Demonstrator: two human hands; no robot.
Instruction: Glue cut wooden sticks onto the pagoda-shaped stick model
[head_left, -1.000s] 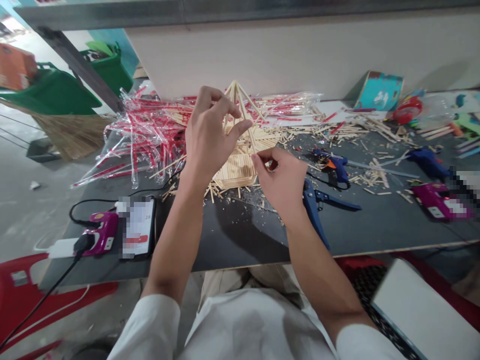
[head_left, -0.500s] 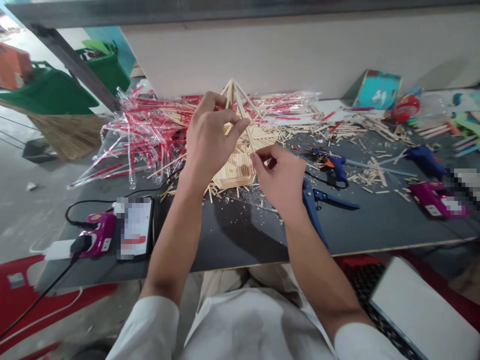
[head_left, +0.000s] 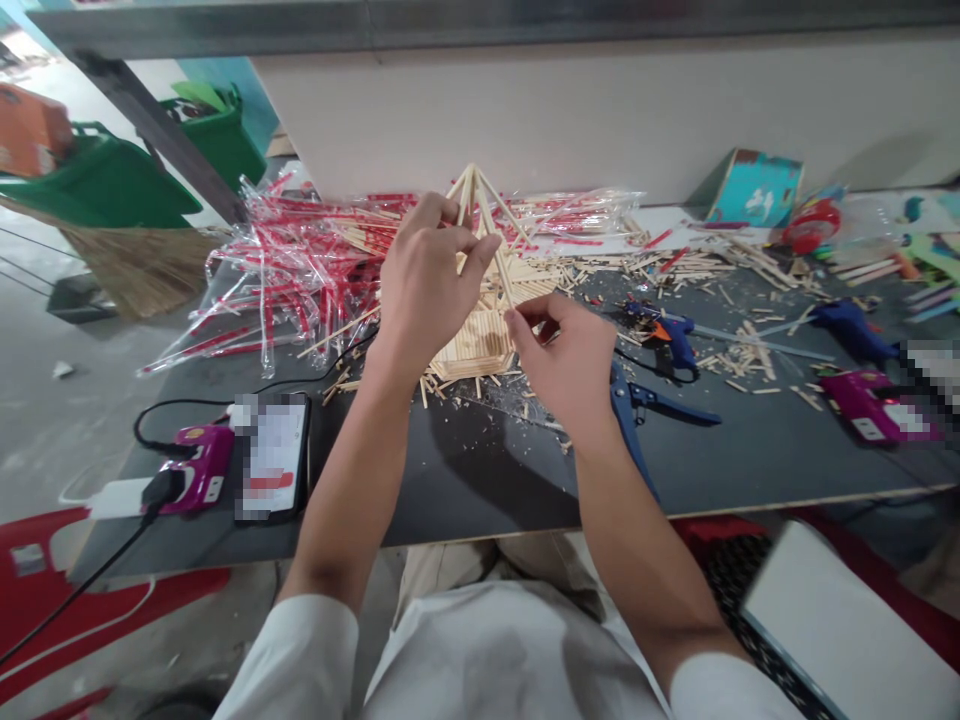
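Observation:
A model built of thin wooden sticks stands on the dark table, with a flat layered base (head_left: 471, 350) and a pointed frame of sticks (head_left: 472, 180) rising above it. My left hand (head_left: 435, 270) is closed around the frame's left side, thumb and fingers on the sticks below the peak. Lower and to the right, my right hand (head_left: 566, 340) pinches the bottom end of a slanting wooden stick (head_left: 504, 275) between thumb and forefinger. My fingers hide part of the frame, and where the stick meets the base is hard to make out.
Blue-handled cutters (head_left: 637, 410) lie beside my right wrist. Farther right are a blue glue gun (head_left: 679, 340), another blue glue gun (head_left: 855, 322) and a purple power adapter (head_left: 866, 405). Red-and-clear plastic wrappers (head_left: 300, 260) heap at the back left; a phone (head_left: 271, 455) lies near the front left.
Both hands keep their grips. The whole view has shifted slightly, and the frame and hands appear a little farther right and lower.

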